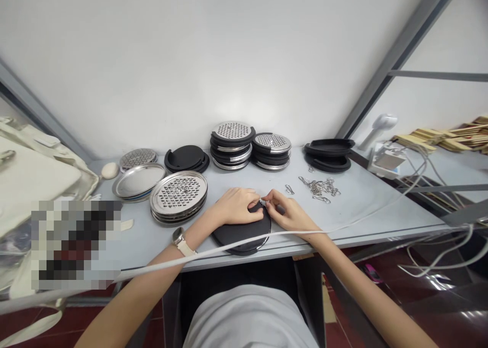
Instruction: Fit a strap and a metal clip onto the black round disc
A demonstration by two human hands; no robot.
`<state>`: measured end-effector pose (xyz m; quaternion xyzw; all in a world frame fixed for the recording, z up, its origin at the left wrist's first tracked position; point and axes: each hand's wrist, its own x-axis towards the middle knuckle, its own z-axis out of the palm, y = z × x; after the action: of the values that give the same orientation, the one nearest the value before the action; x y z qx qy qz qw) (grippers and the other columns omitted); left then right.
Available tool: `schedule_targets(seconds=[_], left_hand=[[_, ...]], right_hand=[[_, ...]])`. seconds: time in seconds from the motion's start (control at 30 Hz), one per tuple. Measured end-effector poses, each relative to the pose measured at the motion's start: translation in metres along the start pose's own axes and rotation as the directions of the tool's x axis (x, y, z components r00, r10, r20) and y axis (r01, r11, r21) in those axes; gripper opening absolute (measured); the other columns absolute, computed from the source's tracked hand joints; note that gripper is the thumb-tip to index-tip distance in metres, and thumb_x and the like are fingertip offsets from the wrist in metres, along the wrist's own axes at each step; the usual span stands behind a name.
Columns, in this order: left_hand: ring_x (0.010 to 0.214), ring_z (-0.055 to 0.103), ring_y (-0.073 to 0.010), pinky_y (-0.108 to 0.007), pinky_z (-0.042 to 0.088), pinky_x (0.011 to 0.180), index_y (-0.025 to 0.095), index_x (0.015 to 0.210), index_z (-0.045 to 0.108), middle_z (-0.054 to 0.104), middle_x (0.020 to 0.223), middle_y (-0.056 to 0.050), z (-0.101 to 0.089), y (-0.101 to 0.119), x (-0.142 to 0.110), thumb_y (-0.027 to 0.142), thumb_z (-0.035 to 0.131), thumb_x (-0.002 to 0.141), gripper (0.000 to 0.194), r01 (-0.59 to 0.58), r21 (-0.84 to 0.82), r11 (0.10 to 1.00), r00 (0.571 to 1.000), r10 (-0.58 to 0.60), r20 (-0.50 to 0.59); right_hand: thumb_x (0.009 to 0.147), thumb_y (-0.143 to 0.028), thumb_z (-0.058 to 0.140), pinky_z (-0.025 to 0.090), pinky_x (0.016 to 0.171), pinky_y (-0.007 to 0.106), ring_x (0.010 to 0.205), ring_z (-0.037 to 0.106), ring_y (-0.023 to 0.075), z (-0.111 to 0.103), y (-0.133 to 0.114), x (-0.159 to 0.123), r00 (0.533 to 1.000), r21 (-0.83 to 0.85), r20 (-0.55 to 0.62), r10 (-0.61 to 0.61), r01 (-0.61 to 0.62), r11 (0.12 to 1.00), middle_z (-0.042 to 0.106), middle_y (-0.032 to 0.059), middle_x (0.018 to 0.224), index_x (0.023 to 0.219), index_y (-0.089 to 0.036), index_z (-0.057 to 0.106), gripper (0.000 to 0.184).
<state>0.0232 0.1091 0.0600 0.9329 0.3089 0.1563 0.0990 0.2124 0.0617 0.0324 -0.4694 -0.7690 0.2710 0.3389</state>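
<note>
A round black disc (238, 238) with a shiny metal rim lies flat near the table's front edge. My left hand (239, 207) is closed over its upper part, fingers curled and thumb pressing on the black face. At the disc's upper right edge, my right hand (286, 213) pinches a small metal clip (262, 202), mostly hidden by the fingertips. Right of my hands lie a single metal clip (290, 189) and a loose pile of metal clips (322, 187).
Perforated metal discs (179, 193) and a plain metal plate (140, 179) stand left. Black discs (186, 158), two assembled stacks (232, 146) (271, 150) and black covers (328, 155) line the back. A white cable (297, 232) crosses over the disc and right forearm.
</note>
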Motion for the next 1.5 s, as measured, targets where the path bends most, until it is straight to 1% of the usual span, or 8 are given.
schedule_targets(seconds=[0.33, 0.47, 0.6, 0.73, 0.93, 1.17, 1.27, 1.5], left_hand=[[0.053, 0.044, -0.0126, -0.028, 0.026, 0.052, 0.019, 0.063, 0.047, 0.055, 0.065, 0.002, 0.0000, 0.0010, -0.0003, 0.036, 0.054, 0.078, 0.023, 0.009, 0.001, 1.000, 1.000, -0.009, 0.005], [0.052, 0.042, -0.0124, -0.028, 0.025, 0.051, 0.020, 0.062, 0.044, 0.054, 0.064, 0.002, 0.0004, 0.0003, -0.0001, 0.036, 0.053, 0.079, 0.025, 0.001, 0.001, 1.000, 1.000, -0.001, -0.005], [0.052, 0.041, -0.0122, -0.028, 0.025, 0.051, 0.020, 0.062, 0.041, 0.053, 0.064, 0.003, 0.0003, -0.0003, -0.0004, 0.037, 0.052, 0.079, 0.027, -0.013, -0.010, 1.000, 1.000, 0.013, -0.016], [0.052, 0.042, -0.0121, -0.028, 0.026, 0.052, 0.020, 0.062, 0.041, 0.052, 0.062, 0.003, -0.0001, -0.0002, -0.0003, 0.036, 0.054, 0.078, 0.026, -0.014, -0.019, 1.000, 1.000, 0.014, -0.019], [0.053, 0.044, -0.0124, -0.028, 0.026, 0.052, 0.019, 0.063, 0.044, 0.053, 0.063, 0.003, -0.0014, 0.0013, 0.0006, 0.037, 0.053, 0.079, 0.025, 0.009, -0.005, 1.000, 1.000, -0.009, 0.012], [0.053, 0.042, -0.0121, -0.028, 0.026, 0.053, 0.019, 0.063, 0.043, 0.053, 0.064, 0.003, -0.0017, 0.0009, 0.0001, 0.036, 0.053, 0.078, 0.024, -0.005, -0.011, 1.000, 1.000, 0.005, 0.015], [0.053, 0.041, -0.0120, -0.028, 0.025, 0.053, 0.019, 0.064, 0.043, 0.052, 0.063, 0.003, -0.0011, -0.0001, -0.0005, 0.037, 0.054, 0.077, 0.024, -0.023, -0.030, 0.999, 0.999, 0.023, 0.021], [0.053, 0.041, -0.0118, -0.027, 0.024, 0.052, 0.019, 0.065, 0.043, 0.051, 0.061, 0.004, 0.0014, -0.0028, -0.0011, 0.038, 0.054, 0.077, 0.025, -0.040, -0.058, 0.998, 0.999, 0.042, 0.031]], right_hand=[[0.090, -0.037, 0.044, 0.040, 0.060, 0.025, 0.062, 0.051, 0.0128, -0.0004, 0.0045, 0.0019, 1.000, 0.076, -0.012, 0.025, -0.024, 0.997, 0.057, -0.0007, 0.068, 0.089, -0.019, 0.050, 0.018], [0.092, -0.038, 0.042, 0.039, 0.058, 0.024, 0.059, 0.049, 0.0118, -0.0014, 0.0011, 0.0014, 0.999, 0.107, 0.004, 0.034, -0.034, 0.994, 0.056, -0.0017, 0.065, 0.086, -0.019, 0.050, 0.021], [0.092, -0.038, 0.043, 0.037, 0.056, 0.023, 0.055, 0.046, 0.0110, -0.0019, 0.0005, 0.0014, 0.999, 0.101, 0.004, 0.041, -0.041, 0.994, 0.052, -0.0040, 0.059, 0.094, -0.019, 0.052, 0.022], [0.091, -0.040, 0.043, 0.036, 0.054, 0.023, 0.054, 0.043, 0.0109, -0.0021, 0.0019, 0.0017, 0.999, 0.093, 0.017, 0.044, -0.046, 0.995, 0.051, -0.0044, 0.058, 0.102, -0.018, 0.053, 0.026], [0.091, -0.042, 0.043, 0.036, 0.054, 0.023, 0.055, 0.044, 0.0104, -0.0029, 0.0024, 0.0011, 0.996, 0.191, 0.062, 0.071, -0.082, 0.978, 0.050, -0.0042, 0.059, 0.099, -0.018, 0.051, 0.026], [0.089, -0.044, 0.047, 0.035, 0.052, 0.021, 0.053, 0.045, 0.0096, -0.0034, 0.0064, 0.0020, 0.985, 0.300, 0.125, 0.118, -0.151, 0.942, 0.050, -0.0050, 0.056, 0.094, -0.019, 0.048, 0.025], [0.090, -0.043, 0.047, 0.035, 0.052, 0.021, 0.051, 0.045, 0.0091, -0.0044, 0.0055, 0.0018, 0.981, 0.336, 0.156, 0.115, -0.162, 0.928, 0.051, -0.0055, 0.054, 0.090, -0.019, 0.046, 0.024], [0.088, -0.042, 0.050, 0.036, 0.052, 0.021, 0.051, 0.048, 0.0091, -0.0042, 0.0055, 0.0014, 0.977, 0.382, 0.170, 0.126, -0.183, 0.906, 0.053, -0.0056, 0.054, 0.088, -0.020, 0.046, 0.023]])
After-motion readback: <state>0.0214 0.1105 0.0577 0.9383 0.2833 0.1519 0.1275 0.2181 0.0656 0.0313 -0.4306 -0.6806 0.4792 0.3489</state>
